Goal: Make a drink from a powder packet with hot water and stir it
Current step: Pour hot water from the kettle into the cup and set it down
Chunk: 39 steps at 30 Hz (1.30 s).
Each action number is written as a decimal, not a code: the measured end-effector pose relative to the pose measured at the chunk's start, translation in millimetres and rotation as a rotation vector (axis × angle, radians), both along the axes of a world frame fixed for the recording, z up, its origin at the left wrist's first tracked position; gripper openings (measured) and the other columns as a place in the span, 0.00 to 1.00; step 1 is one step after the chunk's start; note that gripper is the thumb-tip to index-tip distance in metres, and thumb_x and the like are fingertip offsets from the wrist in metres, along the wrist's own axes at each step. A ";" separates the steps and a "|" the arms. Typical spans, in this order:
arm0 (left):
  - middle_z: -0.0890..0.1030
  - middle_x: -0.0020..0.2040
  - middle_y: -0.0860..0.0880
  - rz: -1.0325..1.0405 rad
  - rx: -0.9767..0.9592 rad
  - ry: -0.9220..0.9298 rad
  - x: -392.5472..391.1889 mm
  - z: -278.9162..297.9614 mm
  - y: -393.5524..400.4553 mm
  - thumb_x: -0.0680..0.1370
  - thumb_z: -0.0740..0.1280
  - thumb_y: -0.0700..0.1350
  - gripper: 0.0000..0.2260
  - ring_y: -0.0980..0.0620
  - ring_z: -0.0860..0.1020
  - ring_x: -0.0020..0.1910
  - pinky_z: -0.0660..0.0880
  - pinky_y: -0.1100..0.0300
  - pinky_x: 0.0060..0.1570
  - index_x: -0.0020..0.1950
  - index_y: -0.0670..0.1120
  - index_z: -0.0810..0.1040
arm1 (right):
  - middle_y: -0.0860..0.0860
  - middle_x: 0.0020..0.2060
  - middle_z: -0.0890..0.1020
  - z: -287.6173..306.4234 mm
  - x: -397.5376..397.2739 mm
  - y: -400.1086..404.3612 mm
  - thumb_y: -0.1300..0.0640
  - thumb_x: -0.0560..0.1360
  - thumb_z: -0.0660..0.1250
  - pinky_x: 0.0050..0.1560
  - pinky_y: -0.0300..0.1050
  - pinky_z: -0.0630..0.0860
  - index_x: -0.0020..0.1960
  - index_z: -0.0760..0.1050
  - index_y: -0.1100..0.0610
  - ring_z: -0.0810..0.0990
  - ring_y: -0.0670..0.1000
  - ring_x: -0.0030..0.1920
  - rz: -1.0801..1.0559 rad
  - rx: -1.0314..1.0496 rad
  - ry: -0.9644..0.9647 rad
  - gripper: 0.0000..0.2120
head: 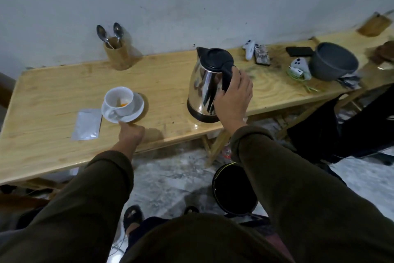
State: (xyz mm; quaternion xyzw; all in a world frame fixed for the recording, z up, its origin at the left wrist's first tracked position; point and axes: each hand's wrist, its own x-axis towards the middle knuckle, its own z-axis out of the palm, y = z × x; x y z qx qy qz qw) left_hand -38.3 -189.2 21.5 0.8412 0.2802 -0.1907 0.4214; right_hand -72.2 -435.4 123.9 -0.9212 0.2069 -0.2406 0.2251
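On the kettle's black handle, the right hand is wrapped tight, the steel kettle standing on the wooden table with its lid down and spout turned away toward the wall. The left hand pinches the near rim of the saucer under the white cup, which holds a little orange powder at the bottom. A silver packet lies flat just beside the saucer, probably emptied, though blur hides any tear. Two spoons wait in a wooden holder by the wall. Pouring too fast could splash hot water onto the steadying fingers or overflow the cup; the cup might slide on its saucer. No writing is legible anywhere.
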 end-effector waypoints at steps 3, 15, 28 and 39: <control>0.64 0.75 0.38 -0.014 0.010 0.026 3.3 -5.9 1.9 0.78 0.64 0.44 0.41 0.36 0.67 0.71 0.63 0.49 0.69 0.79 0.43 0.36 | 0.57 0.69 0.66 4.1 2.1 -8.5 0.65 0.71 0.64 0.73 0.52 0.62 0.72 0.59 0.57 0.63 0.57 0.71 0.003 0.196 -0.018 0.30; 0.64 0.77 0.41 0.161 -0.066 -0.117 2.3 -11.8 12.3 0.83 0.55 0.50 0.25 0.39 0.63 0.75 0.58 0.51 0.73 0.78 0.42 0.58 | 0.58 0.51 0.81 18.7 20.9 -21.1 0.67 0.71 0.62 0.52 0.47 0.76 0.53 0.76 0.58 0.79 0.59 0.52 -0.237 0.636 0.054 0.12; 0.75 0.66 0.44 0.609 -0.539 -0.122 25.2 5.6 33.4 0.77 0.56 0.65 0.33 0.44 0.74 0.64 0.71 0.52 0.64 0.73 0.42 0.67 | 0.54 0.39 0.76 56.6 47.1 14.9 0.68 0.67 0.61 0.42 0.44 0.69 0.44 0.72 0.58 0.74 0.56 0.41 0.059 0.336 0.098 0.09; 0.73 0.68 0.41 0.618 -0.620 -0.016 33.4 16.9 50.5 0.77 0.60 0.61 0.31 0.41 0.72 0.67 0.69 0.47 0.68 0.73 0.41 0.67 | 0.52 0.39 0.74 68.3 75.3 73.0 0.66 0.69 0.63 0.41 0.43 0.66 0.49 0.74 0.58 0.71 0.54 0.40 0.277 0.008 0.274 0.10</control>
